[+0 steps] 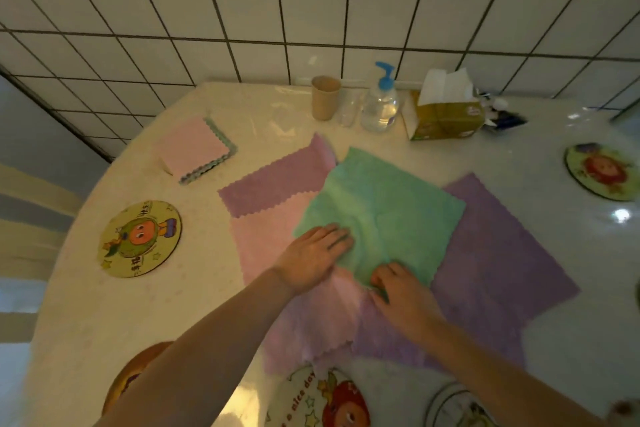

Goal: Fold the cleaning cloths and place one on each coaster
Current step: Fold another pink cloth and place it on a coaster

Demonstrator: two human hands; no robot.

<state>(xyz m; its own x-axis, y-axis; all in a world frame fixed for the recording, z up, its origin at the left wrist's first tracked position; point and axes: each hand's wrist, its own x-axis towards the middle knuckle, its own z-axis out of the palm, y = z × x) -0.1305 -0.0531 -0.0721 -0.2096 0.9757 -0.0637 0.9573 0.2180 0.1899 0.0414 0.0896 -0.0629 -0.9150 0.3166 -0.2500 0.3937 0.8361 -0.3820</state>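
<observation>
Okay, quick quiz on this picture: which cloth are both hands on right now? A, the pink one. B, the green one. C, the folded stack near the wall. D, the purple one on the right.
B: the left hand lies flat on the green cloth and the right hand is at its near corner, where it lies on top of the pink cloth and the purple cloth.

home dining nook | tiled wall (242,10) | table (86,305) | tissue box (446,118)

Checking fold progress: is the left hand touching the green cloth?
Touching. The head view shows the left hand lying flat with its fingers on the green cloth.
</observation>
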